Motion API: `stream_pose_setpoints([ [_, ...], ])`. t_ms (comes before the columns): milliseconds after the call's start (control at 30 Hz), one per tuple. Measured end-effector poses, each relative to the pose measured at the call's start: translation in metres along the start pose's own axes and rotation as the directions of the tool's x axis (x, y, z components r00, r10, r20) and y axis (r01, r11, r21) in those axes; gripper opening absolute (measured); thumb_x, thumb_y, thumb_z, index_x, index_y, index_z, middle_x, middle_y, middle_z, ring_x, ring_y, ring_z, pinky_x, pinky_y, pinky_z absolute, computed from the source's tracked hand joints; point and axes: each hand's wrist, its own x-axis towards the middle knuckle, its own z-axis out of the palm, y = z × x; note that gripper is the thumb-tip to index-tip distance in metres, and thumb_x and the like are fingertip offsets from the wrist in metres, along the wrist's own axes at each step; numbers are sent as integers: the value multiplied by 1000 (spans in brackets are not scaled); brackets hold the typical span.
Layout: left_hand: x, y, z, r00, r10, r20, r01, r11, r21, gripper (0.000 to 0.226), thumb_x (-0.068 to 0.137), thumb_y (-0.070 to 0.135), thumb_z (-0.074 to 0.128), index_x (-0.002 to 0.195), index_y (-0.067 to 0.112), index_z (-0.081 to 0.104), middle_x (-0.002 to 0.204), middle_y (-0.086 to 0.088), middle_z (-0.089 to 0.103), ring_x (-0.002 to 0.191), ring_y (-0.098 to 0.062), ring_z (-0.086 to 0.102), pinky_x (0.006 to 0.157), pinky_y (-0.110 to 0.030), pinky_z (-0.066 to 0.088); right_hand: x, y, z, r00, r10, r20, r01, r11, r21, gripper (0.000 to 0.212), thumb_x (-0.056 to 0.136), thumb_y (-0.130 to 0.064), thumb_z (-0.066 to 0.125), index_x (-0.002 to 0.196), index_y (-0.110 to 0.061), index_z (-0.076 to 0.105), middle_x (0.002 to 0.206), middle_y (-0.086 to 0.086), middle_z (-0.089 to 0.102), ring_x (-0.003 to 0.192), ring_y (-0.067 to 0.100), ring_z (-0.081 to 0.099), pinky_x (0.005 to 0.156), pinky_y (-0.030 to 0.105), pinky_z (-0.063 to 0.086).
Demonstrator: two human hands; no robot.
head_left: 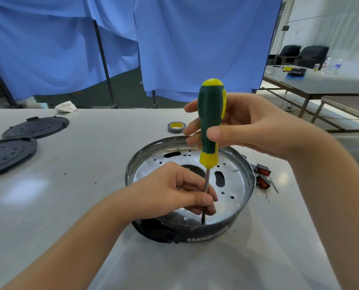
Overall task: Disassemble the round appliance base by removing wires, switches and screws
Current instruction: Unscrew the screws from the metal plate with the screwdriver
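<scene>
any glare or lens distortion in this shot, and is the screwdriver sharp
Head view: soft glare patches on the table and bright reflections inside the metal base; wide-angle bending stretches the forearms and edges; the screwdriver is fairly sharp, the far tables softer.

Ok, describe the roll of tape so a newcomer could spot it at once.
Start at the round appliance base in the middle of the grey table. Just beyond its far rim, left of the right hand, lies the roll of tape. It is a small flat ring, grey outside and yellow inside, unlike the two black discs far left.
</scene>
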Motion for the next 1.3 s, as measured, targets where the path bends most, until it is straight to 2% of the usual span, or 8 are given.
stream_pose_setpoints([
  [133, 0, 0, 2, 1000, 5, -8, -5, 1000, 1, 15, 88, 5, 64, 89, 17, 73, 84, -5, 76, 85, -17, 73, 74, -20, 55, -2, -12, 9, 969, -57, -240, -51, 906, -421, 47, 60, -55, 81, 92, -22, 69, 92, -6, 72, 81, 16, 70, 73, 23, 56],
  [233, 1, 0, 2, 1000, -1, -9, 1, 1000, -2, 16, 88, 6, 65, 89, 18, 74, 84, -4, 76, 85, -18, 73, 74, -20, 55, -3, -16, 14, 955, -107, -278, -52, 860, -508, 57, 50, -60, 75, 88, -18, 69, 85, 1, 72, 79, 23, 68, 73, 32, 54],
  [600, 3, 0, 0, 999, 34, -14, -33, 999, 20, 3, 81, 13, 74, 78, 15, 74, 82, -1, 76, 80, -20, 73, 73, -25, 57, -12, -15, 3, 998, -44, 46, 46, 998, -33, 57, 75, -1, 68, 128, -9, 51, 100, 11, 72, 96, 23, 70, 79, 25, 55],
  [800, 2, -2, 0, 999, 20, -46, -19, 999, 35, 14, 78, 14, 76, 81, 2, 69, 79, 2, 76, 78, -18, 73, 73, -24, 56, -7, -5, 2, 992, -15, 125, 15, 1000, -1, 54, 84, -5, 58, 135, -4, 41, 123, 15, 64, 117, 27, 61, 95, 37, 50],
  [933, 2, -2, 1, 997, 19, -73, -16, 999, 41, 12, 78, 13, 77, 78, 4, 70, 78, 1, 76, 76, -17, 73, 72, -23, 56, -2, -9, 9, 993, 19, -115, -53, 951, -305, 52, 70, -40, 76, 117, -22, 60, 102, -19, 70, 100, 9, 67, 84, 25, 56],
  [1033, 2, -2, 1, 997, 16, -77, -11, 998, 62, 11, 78, 12, 77, 78, 3, 70, 78, 2, 76, 76, -18, 73, 72, -23, 56, 0, -12, 12, 971, -47, -233, -59, 902, -427, 60, 53, -54, 79, 102, -21, 67, 98, -13, 71, 88, 18, 68, 79, 27, 55],
  [1133, 2, -1, -1, 998, 4, -57, 0, 998, 65, 13, 78, 12, 76, 84, 2, 71, 79, 3, 76, 77, -17, 73, 72, -21, 55, -1, -10, 10, 978, -82, -194, -4, 914, -407, 64, 52, -45, 79, 104, -10, 67, 104, 9, 70, 91, 32, 65, 75, 35, 56],
  [1300, 2, 1, -3, 1000, -2, -28, 3, 999, 33, 7, 77, 14, 78, 82, 11, 74, 79, 3, 76, 79, -14, 73, 73, -17, 53, -3, -8, 6, 995, -75, -66, 60, 978, -201, 49, 66, -18, 79, 112, -17, 63, 114, 14, 68, 97, 26, 69, 83, 31, 57],
])
